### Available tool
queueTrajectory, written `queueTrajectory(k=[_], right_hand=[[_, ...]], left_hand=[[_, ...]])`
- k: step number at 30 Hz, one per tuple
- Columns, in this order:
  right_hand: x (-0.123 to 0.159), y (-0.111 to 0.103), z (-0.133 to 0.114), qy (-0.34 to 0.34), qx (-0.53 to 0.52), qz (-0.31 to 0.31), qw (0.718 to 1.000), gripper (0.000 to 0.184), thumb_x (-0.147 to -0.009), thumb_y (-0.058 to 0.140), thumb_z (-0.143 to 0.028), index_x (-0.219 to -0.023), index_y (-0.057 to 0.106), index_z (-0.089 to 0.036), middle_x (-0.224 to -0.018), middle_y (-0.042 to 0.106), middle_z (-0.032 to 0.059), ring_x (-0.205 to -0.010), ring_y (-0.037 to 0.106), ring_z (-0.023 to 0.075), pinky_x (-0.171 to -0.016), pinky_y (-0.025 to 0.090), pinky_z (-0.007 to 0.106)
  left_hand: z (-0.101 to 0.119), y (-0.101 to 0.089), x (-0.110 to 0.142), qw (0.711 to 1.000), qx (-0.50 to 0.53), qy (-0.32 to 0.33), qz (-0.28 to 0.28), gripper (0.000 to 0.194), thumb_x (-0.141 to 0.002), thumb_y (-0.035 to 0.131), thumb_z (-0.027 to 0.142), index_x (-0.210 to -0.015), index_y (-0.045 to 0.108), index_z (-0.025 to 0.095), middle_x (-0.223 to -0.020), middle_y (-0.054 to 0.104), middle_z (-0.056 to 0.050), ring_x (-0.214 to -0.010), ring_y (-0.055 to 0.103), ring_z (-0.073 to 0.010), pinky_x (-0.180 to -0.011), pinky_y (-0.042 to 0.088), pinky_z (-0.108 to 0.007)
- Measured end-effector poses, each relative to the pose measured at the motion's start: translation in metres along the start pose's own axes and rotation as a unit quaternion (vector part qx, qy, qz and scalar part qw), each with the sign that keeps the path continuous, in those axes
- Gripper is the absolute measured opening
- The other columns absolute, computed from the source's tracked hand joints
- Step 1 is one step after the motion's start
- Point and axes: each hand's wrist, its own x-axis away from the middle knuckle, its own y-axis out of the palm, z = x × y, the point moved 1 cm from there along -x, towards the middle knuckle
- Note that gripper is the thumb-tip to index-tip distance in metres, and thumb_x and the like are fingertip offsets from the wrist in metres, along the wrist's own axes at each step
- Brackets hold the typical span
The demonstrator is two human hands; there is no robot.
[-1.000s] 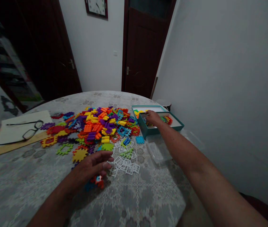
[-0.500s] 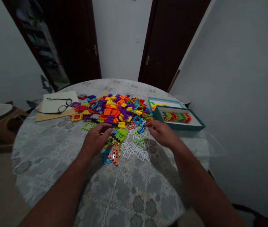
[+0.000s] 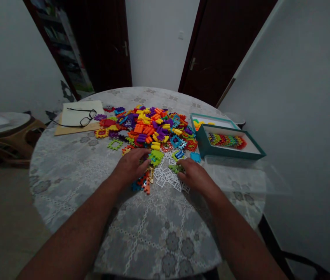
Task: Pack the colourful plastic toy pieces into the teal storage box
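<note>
My left hand (image 3: 132,165) is palm down with thumb and index finger apart, its fingertips beside a bright green toothed block (image 3: 156,157). My right hand (image 3: 195,175) reaches in from the other side, its thumb and fingers apart around a flat green toothed piece (image 3: 174,168); whether they press on it cannot be made out. A green piece with blue cylinders (image 3: 178,154) lies just beyond those fingers. White grid-like pieces (image 3: 165,179) are spread between the hands. Orange toothed pieces (image 3: 145,184), partly hidden, lie under and beside my left hand.
Behind the hands is a heap of colourful plastic building pieces (image 3: 153,126). A teal box (image 3: 231,153) with a row of gear-edged pieces stands at right, beside another shallow tray (image 3: 215,118). Glasses (image 3: 84,121) rest on paper (image 3: 65,129) at left. A patterned cloth (image 3: 150,233) covers the round table.
The view has tilted slightly, shifting the table up and right. My right hand has moved inward and down to the flat green piece. My left hand has come closer to the green block.
</note>
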Motion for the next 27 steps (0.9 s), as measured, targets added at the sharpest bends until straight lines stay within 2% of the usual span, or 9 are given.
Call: queueTrajectory(k=[4, 8, 14, 21, 24, 27], right_hand=[[-0.007, 0.011, 0.008, -0.043, -0.054, 0.050, 0.996, 0.030, -0.100, 0.068, -0.020, -0.129, 0.074, -0.018, -0.124, 0.075, 0.0142, -0.116, 0.071, 0.0284, -0.103, 0.050, 0.037], [-0.012, 0.020, 0.016, -0.073, -0.092, 0.103, 0.988, 0.024, -0.102, 0.062, -0.020, -0.122, 0.075, -0.019, -0.117, 0.077, 0.0130, -0.108, 0.072, 0.0270, -0.100, 0.052, 0.038], [-0.021, 0.029, 0.024, -0.073, -0.105, 0.186, 0.974, 0.028, -0.100, 0.058, -0.023, -0.122, 0.077, -0.019, -0.114, 0.078, 0.0136, -0.109, 0.072, 0.0287, -0.100, 0.054, 0.042], [-0.024, 0.032, 0.024, -0.079, -0.089, 0.224, 0.967, 0.029, -0.099, 0.056, -0.024, -0.119, 0.077, -0.020, -0.113, 0.076, 0.0136, -0.103, 0.071, 0.0282, -0.098, 0.056, 0.042], [-0.022, 0.029, 0.019, -0.087, -0.088, 0.247, 0.961, 0.028, -0.099, 0.055, -0.023, -0.116, 0.077, -0.019, -0.111, 0.075, 0.0145, -0.107, 0.071, 0.0295, -0.100, 0.056, 0.043], [-0.020, 0.024, 0.013, -0.100, -0.104, 0.259, 0.955, 0.024, -0.101, 0.055, -0.026, -0.113, 0.076, -0.020, -0.108, 0.076, 0.0137, -0.104, 0.071, 0.0292, -0.099, 0.056, 0.044]], left_hand=[[-0.002, 0.004, 0.002, 0.998, -0.042, 0.033, -0.020, 0.034, -0.099, 0.066, 0.027, -0.132, 0.071, 0.022, -0.135, 0.076, -0.014, -0.128, 0.070, -0.0318, -0.114, 0.055, -0.052], [-0.003, 0.007, 0.003, 0.995, -0.064, 0.047, -0.053, 0.039, -0.096, 0.071, 0.023, -0.135, 0.069, 0.027, -0.140, 0.073, -0.012, -0.134, 0.065, -0.0316, -0.118, 0.052, -0.053], [-0.003, 0.010, 0.002, 0.993, -0.080, 0.062, -0.065, 0.041, -0.095, 0.072, 0.019, -0.136, 0.069, 0.025, -0.137, 0.068, -0.012, -0.130, 0.063, -0.0309, -0.113, 0.053, -0.050], [-0.006, 0.012, 0.002, 0.994, -0.076, 0.058, -0.053, 0.036, -0.097, 0.072, 0.022, -0.133, 0.068, 0.024, -0.134, 0.068, -0.012, -0.126, 0.063, -0.0307, -0.112, 0.052, -0.050], [-0.007, 0.007, 0.001, 0.997, -0.055, 0.050, -0.035, 0.033, -0.097, 0.070, 0.023, -0.130, 0.069, 0.022, -0.132, 0.069, -0.013, -0.126, 0.063, -0.0309, -0.112, 0.052, -0.051], [-0.003, -0.010, 0.000, 0.999, -0.009, 0.028, -0.034, 0.030, -0.097, 0.067, 0.022, -0.127, 0.070, 0.022, -0.127, 0.072, -0.011, -0.120, 0.068, -0.0281, -0.109, 0.054, -0.047]])
